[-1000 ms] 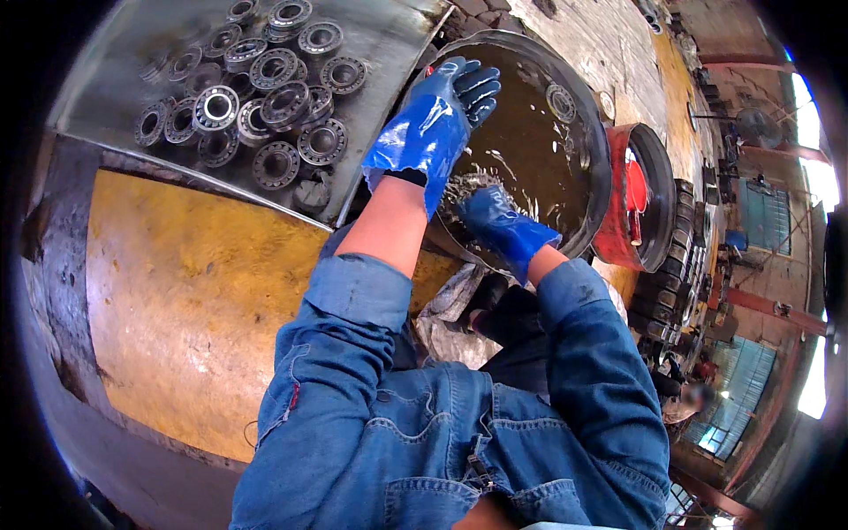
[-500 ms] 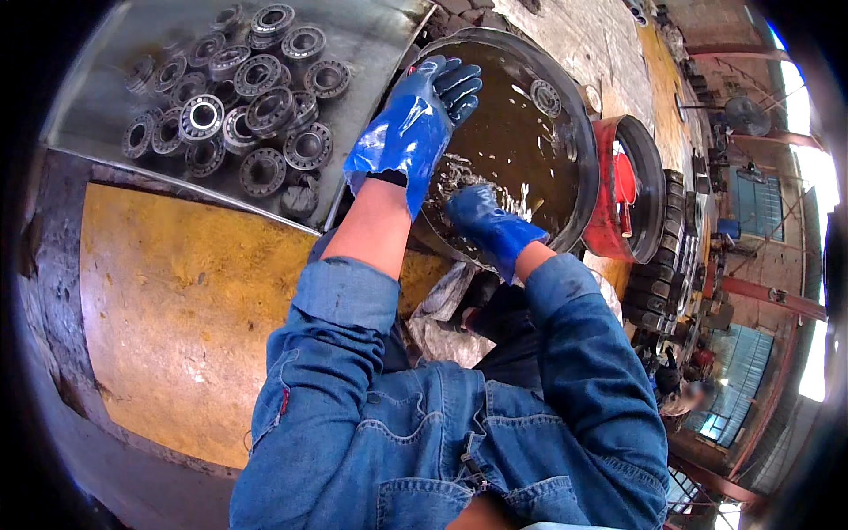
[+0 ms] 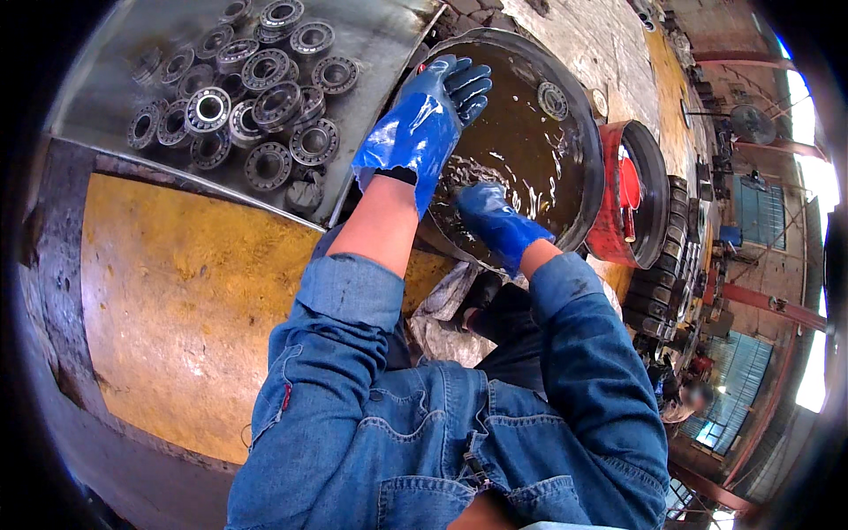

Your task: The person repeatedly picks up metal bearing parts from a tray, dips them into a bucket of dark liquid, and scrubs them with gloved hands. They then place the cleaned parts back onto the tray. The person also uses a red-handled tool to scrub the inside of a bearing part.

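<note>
Left hand (image 3: 422, 124) in wet blue glove, fingers spread apart, hovering over near-left rim of round basin (image 3: 579, 115), holding nothing. Right hand (image 3: 495, 221) in blue glove, dipped in brown liquid (image 3: 512, 124) at near side; grip cannot be told. One bearing (image 3: 553, 99) lying in liquid at far side. Pile of bearings (image 3: 256, 79) on grey metal tray (image 3: 371, 44), left of basin. Red drum (image 3: 623, 203) right of basin

We see glossy wet blue rubber gloves (image 3: 422, 132), dull grey steel bearing rings (image 3: 265, 97) — and a round dark metal basin (image 3: 590, 150), its liquid shiny.
</note>
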Demonstrator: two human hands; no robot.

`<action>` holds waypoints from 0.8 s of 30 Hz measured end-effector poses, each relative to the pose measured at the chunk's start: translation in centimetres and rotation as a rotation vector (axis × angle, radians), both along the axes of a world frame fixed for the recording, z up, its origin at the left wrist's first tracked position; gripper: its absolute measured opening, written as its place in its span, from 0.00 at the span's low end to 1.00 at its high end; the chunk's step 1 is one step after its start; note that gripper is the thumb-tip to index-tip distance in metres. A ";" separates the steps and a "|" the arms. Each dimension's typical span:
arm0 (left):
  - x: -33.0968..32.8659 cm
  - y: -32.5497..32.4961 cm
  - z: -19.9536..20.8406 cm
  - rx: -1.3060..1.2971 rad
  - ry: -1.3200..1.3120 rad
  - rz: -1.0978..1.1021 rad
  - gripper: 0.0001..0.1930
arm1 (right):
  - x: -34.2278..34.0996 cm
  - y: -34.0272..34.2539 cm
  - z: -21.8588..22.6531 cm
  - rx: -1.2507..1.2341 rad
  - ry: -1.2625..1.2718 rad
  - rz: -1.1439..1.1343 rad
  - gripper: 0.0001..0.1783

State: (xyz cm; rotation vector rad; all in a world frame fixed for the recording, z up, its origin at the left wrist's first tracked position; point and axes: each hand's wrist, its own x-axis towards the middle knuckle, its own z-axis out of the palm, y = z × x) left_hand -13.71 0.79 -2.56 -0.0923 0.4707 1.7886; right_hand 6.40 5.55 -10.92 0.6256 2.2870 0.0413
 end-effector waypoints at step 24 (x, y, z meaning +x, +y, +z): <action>-0.3 -0.3 0.5 -0.059 -0.067 0.011 0.18 | -0.7 1.2 0.0 -0.115 -0.129 -0.066 0.21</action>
